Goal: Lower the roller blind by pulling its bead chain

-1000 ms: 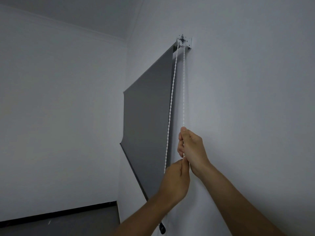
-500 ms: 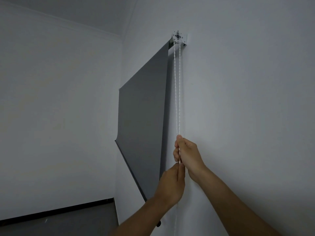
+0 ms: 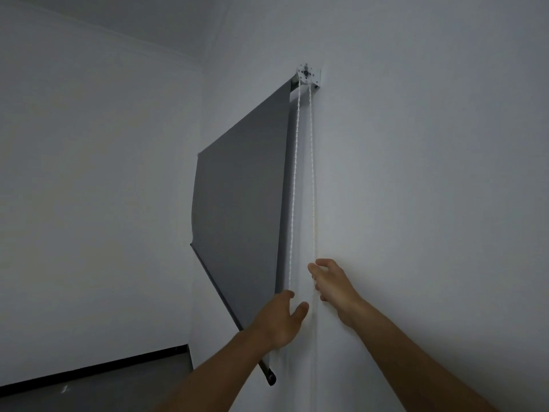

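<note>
The grey roller blind (image 3: 240, 209) hangs from a white bracket (image 3: 307, 75) high on the wall, and its dark bottom bar (image 3: 269, 377) slants down to the lower middle. The white bead chain (image 3: 312, 173) drops from the bracket in two strands. My left hand (image 3: 280, 321) is under the left strand, fingers spread, with the strand ending at the fingertips. My right hand (image 3: 331, 285) is beside the right strand, fingers loosely apart, and the strand runs past the thumb. Neither hand visibly grips the chain.
A white wall (image 3: 430, 203) carries the blind on the right, and a second white wall (image 3: 89, 188) meets it at the corner. A dark skirting strip (image 3: 118, 364) runs along the lower left above the grey floor.
Both hands have let go of the right strand and moved apart, left hand to the left strand. The blind's bottom bar hangs lower than before.
</note>
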Action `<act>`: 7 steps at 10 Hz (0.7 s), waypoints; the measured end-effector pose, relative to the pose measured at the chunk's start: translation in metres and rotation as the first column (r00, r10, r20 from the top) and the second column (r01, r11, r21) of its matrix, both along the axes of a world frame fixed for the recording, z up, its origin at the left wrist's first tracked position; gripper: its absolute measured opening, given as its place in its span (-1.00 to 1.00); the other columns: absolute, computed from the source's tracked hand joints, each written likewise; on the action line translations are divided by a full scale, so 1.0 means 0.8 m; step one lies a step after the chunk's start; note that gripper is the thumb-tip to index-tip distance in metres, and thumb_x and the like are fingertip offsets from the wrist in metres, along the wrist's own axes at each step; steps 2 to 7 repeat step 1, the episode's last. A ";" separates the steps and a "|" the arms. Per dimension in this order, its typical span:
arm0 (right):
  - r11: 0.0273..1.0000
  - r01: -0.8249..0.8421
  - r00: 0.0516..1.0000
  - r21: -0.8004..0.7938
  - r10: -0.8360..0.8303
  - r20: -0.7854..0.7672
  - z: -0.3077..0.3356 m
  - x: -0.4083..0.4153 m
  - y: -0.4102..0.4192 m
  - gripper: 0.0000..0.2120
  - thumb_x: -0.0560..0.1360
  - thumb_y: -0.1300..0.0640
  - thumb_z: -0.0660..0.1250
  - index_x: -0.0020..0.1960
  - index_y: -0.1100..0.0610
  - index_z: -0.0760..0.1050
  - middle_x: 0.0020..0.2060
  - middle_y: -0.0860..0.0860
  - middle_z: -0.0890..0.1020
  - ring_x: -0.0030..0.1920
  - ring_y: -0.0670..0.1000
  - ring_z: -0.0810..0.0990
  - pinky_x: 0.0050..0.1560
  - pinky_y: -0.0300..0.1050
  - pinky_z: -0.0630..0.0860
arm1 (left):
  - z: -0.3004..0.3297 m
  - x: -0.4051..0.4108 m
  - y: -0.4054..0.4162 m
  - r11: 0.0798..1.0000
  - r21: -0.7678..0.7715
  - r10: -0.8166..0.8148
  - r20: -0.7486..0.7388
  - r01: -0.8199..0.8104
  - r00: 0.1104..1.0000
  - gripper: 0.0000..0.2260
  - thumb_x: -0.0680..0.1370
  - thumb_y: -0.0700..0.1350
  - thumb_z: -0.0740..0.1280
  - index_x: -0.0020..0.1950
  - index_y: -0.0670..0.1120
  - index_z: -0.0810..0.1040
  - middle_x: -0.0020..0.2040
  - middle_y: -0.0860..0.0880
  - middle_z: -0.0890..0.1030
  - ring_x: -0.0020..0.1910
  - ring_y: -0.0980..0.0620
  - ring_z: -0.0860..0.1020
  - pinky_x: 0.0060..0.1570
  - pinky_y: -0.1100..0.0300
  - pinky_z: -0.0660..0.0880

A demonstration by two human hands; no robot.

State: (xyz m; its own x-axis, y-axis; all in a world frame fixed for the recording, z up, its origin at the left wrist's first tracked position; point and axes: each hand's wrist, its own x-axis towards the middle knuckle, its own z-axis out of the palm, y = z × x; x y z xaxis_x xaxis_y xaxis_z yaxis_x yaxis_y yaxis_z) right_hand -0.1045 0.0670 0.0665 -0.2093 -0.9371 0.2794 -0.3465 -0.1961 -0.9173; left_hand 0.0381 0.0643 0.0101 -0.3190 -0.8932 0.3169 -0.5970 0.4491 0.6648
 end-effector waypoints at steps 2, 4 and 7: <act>1.000 0.028 0.997 -0.003 -0.028 -0.071 0.001 -0.001 0.010 -0.48 0.64 -0.06 0.20 0.55 0.06 0.21 0.51 0.09 0.34 0.46 0.12 0.35 0.36 -0.02 0.31 | 0.008 0.028 0.005 0.999 -0.033 0.043 0.087 -0.041 0.995 -0.42 0.62 0.25 0.11 0.52 -0.08 0.26 0.49 -0.08 0.38 0.41 -0.07 0.39 0.35 0.18 0.27; 1.000 0.028 0.997 -0.003 -0.028 -0.071 0.001 -0.001 0.010 -0.48 0.64 -0.06 0.20 0.55 0.06 0.21 0.51 0.09 0.34 0.46 0.12 0.35 0.36 -0.02 0.31 | 0.008 0.028 0.005 0.999 -0.033 0.043 0.087 -0.041 0.995 -0.42 0.62 0.25 0.11 0.52 -0.08 0.26 0.49 -0.08 0.38 0.41 -0.07 0.39 0.35 0.18 0.27; 1.000 0.028 0.997 -0.003 -0.028 -0.071 0.001 -0.001 0.010 -0.48 0.64 -0.06 0.20 0.55 0.06 0.21 0.51 0.09 0.34 0.46 0.12 0.35 0.36 -0.02 0.31 | 0.008 0.028 0.005 0.999 -0.033 0.043 0.087 -0.041 0.995 -0.42 0.62 0.25 0.11 0.52 -0.08 0.26 0.49 -0.08 0.38 0.41 -0.07 0.39 0.35 0.18 0.27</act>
